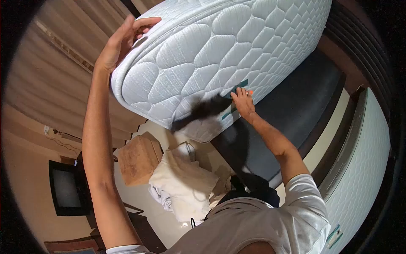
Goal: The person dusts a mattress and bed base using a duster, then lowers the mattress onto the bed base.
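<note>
A white quilted mattress [198, 63] stands tilted up on its side above a dark bed base [292, 106]. At its upper left corner, my left hand [120, 42] grips the rounded edge, fingers bent over the top. Lower on the quilted face, my right hand [243, 103] is closed at a green strap [241, 84] on the mattress side. A small orange thing [251, 92] shows by the right fingers; what it is, I cannot make out. My right hand covers the strap's middle.
Crumpled cream bedding [182, 182] lies on the floor beside a brown ottoman [138, 158]. Another mattress [363, 169] is at the right on its own base. Curtains [59, 67] hang at the left, above a television [67, 188].
</note>
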### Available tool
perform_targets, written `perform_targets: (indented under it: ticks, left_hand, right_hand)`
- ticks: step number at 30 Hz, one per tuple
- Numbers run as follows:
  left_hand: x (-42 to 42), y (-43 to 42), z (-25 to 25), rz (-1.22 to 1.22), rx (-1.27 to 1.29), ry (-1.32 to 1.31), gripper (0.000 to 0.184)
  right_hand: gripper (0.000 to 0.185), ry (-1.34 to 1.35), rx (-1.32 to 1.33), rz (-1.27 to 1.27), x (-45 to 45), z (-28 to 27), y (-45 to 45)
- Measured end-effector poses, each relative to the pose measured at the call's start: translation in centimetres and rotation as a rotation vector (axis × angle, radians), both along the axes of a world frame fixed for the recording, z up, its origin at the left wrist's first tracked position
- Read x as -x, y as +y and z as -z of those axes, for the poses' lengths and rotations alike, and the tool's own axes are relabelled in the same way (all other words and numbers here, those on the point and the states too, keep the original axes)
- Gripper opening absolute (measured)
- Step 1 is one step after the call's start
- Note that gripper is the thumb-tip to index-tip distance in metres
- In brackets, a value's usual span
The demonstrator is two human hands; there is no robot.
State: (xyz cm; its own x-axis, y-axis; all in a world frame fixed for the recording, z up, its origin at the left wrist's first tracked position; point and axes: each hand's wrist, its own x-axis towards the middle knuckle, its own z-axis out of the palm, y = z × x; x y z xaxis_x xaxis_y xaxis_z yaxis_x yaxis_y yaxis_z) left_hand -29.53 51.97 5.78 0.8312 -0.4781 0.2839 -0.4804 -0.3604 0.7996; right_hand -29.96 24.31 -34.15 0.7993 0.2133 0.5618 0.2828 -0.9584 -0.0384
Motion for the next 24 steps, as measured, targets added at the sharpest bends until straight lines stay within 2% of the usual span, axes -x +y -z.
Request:
perform_targets:
  ticks: [1, 2, 3, 5, 7, 9, 11, 12, 13, 14, 15, 16, 18, 19, 22, 23, 24]
  left_hand:
    - [0.0, -0.6, -0.2, 0.054, -0.122, -0.152, 0.086]
    - [0.6, -0.7, -0.4, 0.018, -0.11, -0.019, 0.083]
    - [0.8, -1.0, -0.3, 0.019, -0.115, -0.009, 0.083]
    - [0.8, -1.2, -0.2, -0.036, -0.208, -0.148, 0.064]
    - [1.0, -1.5, -0.4, -0.033, -0.177, -0.093, 0.065]
    - [1.5, -2.3, -0.5, -0.098, -0.148, -0.038, 0.063]
    - [1.1, -1.9, -0.2, -0.093, -0.202, -0.107, 0.059]
    - [1.3, -2.2, -0.3, -0.096, -0.207, -0.088, 0.059]
    - [1.3, -2.4, -0.5, -0.097, -0.213, -0.076, 0.058]
    - [1.3, -2.3, -0.4, -0.108, -0.222, -0.099, 0.059]
    - [1.3, -2.4, -0.5, -0.092, -0.239, -0.104, 0.059]
    - [1.3, -2.4, -0.4, -0.112, -0.23, -0.129, 0.061]
    - [1.4, -2.6, -0.3, -0.147, -0.222, -0.109, 0.064]
    - [1.9, -3.1, 0.0, -0.195, -0.22, -0.121, 0.068]
    - [1.9, -3.1, 0.2, -0.246, -0.292, -0.275, 0.078]
    - [1.3, -1.9, 0.0, -0.296, -0.379, -0.358, 0.08]
    - [-1.1, 1.3, -1.8, -0.213, -0.512, -0.416, 0.079]
  right_hand:
    - [0.014, 0.026, 0.192, 0.031, 0.1, 0.8, -0.5]
    - [0.014, 0.052, 0.305, 0.033, 0.0, 1.4, -1.1]
    - [0.014, 0.062, 0.3, 0.033, 0.2, 2.2, -1.6]
    - [0.013, 0.029, 0.295, -0.016, 0.5, 3.0, -2.3]
    - [0.016, 0.093, 0.182, -0.095, 2.2, 4.6, -2.9]
    - [0.024, 0.303, -0.158, -0.197, 4.6, 6.9, -3.0]
    - [0.02, 0.296, -0.035, -0.17, 7.6, 12.3, 0.4]
    - [0.023, 0.193, -0.57, -0.217, 10.8, 11.5, 2.9]
    - [0.024, 0.377, -0.563, -0.414, 11.3, 13.4, 5.8]
    - [0.025, 0.223, -1.128, -0.389, 12.3, 15.3, 10.5]
    - [0.021, 0.466, -1.203, -0.271, 15.3, 11.8, 13.9]
    - [0.019, 0.704, -1.121, -0.543, 15.6, 12.3, 16.5]
    - [0.021, 0.695, -1.436, -0.264, 17.8, 9.7, 23.4]
    - [0.03, 0.627, -1.379, -0.259, 17.6, 7.8, 25.0]
    - [0.029, 0.619, -1.413, -0.146, 16.7, 10.3, 30.5]
    - [0.032, 0.678, -1.483, 0.0, 16.2, 11.8, 31.7]
    - [0.034, 0.747, -1.547, 0.151, 16.2, 13.7, 33.1]
